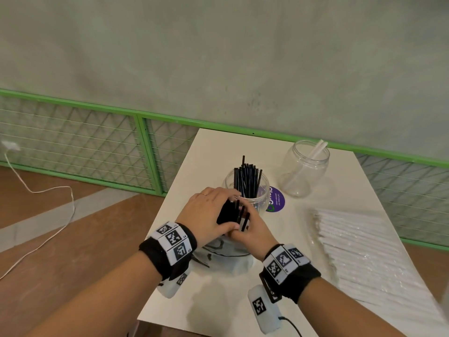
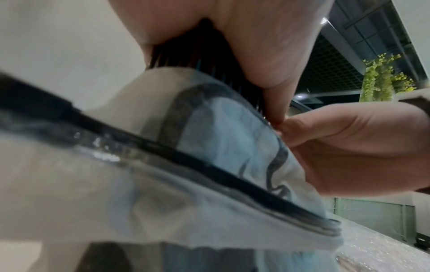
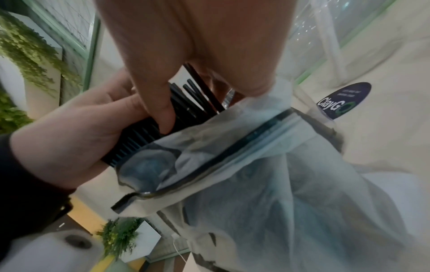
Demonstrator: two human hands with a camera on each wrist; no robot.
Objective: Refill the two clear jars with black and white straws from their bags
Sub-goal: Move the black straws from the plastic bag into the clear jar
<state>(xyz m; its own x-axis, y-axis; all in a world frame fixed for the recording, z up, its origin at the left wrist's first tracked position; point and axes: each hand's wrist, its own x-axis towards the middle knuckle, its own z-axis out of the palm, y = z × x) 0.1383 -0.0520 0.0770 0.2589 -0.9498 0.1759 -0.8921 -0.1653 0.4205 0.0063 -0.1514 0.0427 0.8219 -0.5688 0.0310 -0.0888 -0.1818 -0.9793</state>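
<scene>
Both hands meet over the near middle of the worktop, working on one bunch of black straws. The left hand is wrapped over the bunch from above, fingers curled round it. The right hand comes in from the five o'clock side, its thumb and fingers pinched on the bunch's lower part just where it leaves the mouth of the thin clear bag. That bag lies crumpled beneath both wrists, at about six o'clock from the bunch.

What the coming move turns on, I'd judge, is this: the near jar stands at twelve to one o'clock from the hands, just beyond the fingertips and all but touching them. The bunch's long axis runs from the bag mouth up toward that jar's rim, tilted rather than upright, so it seems to need lifting clear of the bag and tipping to vertical before it can drop in. The left hand has the fuller hold and is the nearer to the rim.

Counted: two clear jars. The near one already holds a dense stand of black straws, too many to count. The far jar, at two o'clock, holds about two white straws. Two bags: the nearly emptied one, and the bag of white straws lying flat at three o'clock, well apart from both hands. One round purple sticker sits between the jars.
</scene>
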